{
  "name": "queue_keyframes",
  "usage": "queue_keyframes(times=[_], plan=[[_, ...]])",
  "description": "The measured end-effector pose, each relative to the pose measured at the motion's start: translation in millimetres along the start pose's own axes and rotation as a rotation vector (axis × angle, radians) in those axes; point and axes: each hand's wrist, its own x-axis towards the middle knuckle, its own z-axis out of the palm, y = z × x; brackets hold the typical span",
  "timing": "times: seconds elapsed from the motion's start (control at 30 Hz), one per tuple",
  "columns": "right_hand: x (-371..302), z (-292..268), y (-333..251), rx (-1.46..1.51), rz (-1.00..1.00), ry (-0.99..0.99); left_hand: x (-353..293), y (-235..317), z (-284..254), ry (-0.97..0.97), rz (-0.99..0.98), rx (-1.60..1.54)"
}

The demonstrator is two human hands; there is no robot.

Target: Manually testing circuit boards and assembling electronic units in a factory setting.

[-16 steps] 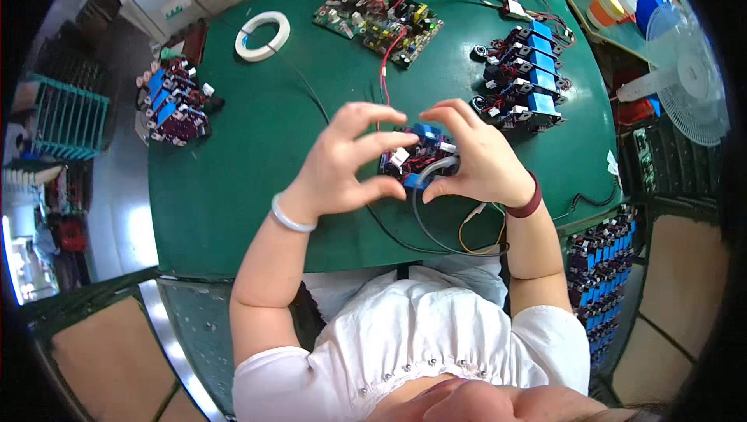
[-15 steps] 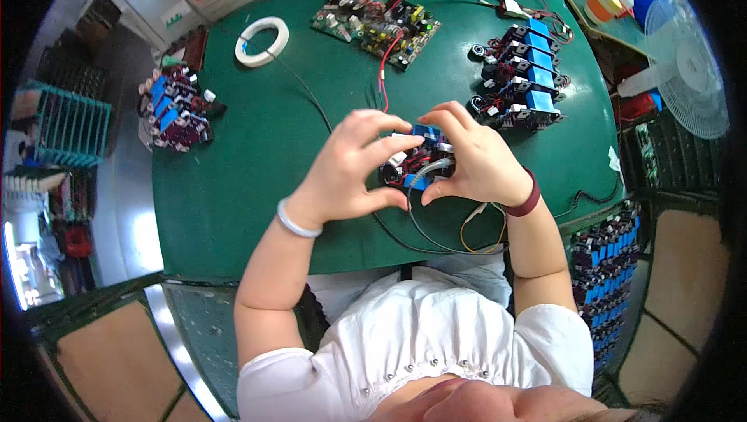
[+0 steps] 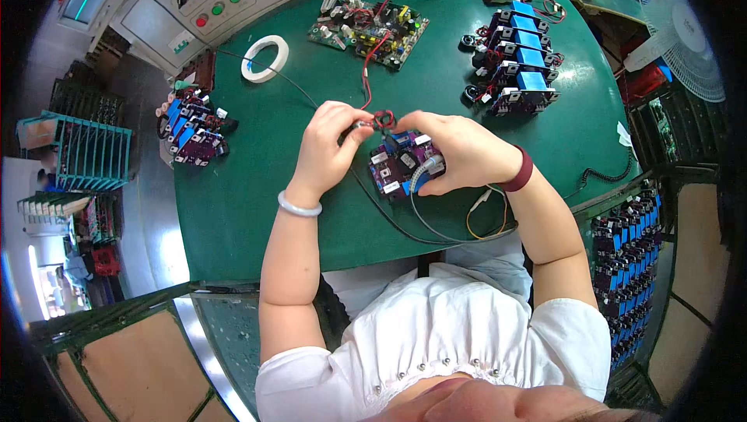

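Note:
A purple circuit board (image 3: 383, 174) with a blue block and white connectors lies on the green table in front of me. My right hand (image 3: 467, 149) curls round its right side, thumb at the near edge and fingers at the far edge. A grey cable in a clear sleeve (image 3: 424, 169) runs onto the board beside that hand. Above the board's far left corner, my left hand (image 3: 328, 138) pinches a red and black wire (image 3: 383, 119); the fingertips partly cover the wire's end.
At the back lies a larger populated circuit board (image 3: 397, 36), with a white tape ring (image 3: 264, 59) to its left. Stacks of similar boards stand right (image 3: 531, 60) and left (image 3: 187, 130). A black cable (image 3: 381, 208) curves across the near side. A fan (image 3: 685, 29) stands right.
My left hand has drawn back left from the board and now pinches the red and black wire, lifted off it. More of the board shows. My right hand stays round its right side.

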Motion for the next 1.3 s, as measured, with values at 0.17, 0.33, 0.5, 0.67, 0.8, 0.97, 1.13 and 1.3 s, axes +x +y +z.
queue_keyframes(times=[0.17,0.33,0.5,0.67,0.8,0.97,1.13,1.3], plan=[[-1,0,-2,0.069,0.06,-0.001,0,-16,3,-0.112,-0.047,0.049],[-5,-14,0,0.065,-0.036,0.097,-2,12,-5,0.036,0.09,0.083],[-14,-33,-13,0.424,0.023,0.403,-16,36,-6,-0.073,0.271,-0.093],[-18,-30,-8,0.561,0.037,0.531,-20,53,16,-0.222,0.333,0.261],[-18,-28,-3,0.618,-0.026,0.588,-17,48,26,-0.149,0.321,0.363],[-18,-19,-4,0.71,-0.087,0.695,-19,61,32,-0.177,0.453,0.279],[-15,-15,-4,0.716,-0.166,1.011,-31,78,59,-0.476,0.624,-0.094],[-22,-30,11,0.91,-0.242,1.162,-20,56,17,-0.78,0.308,-0.72]])
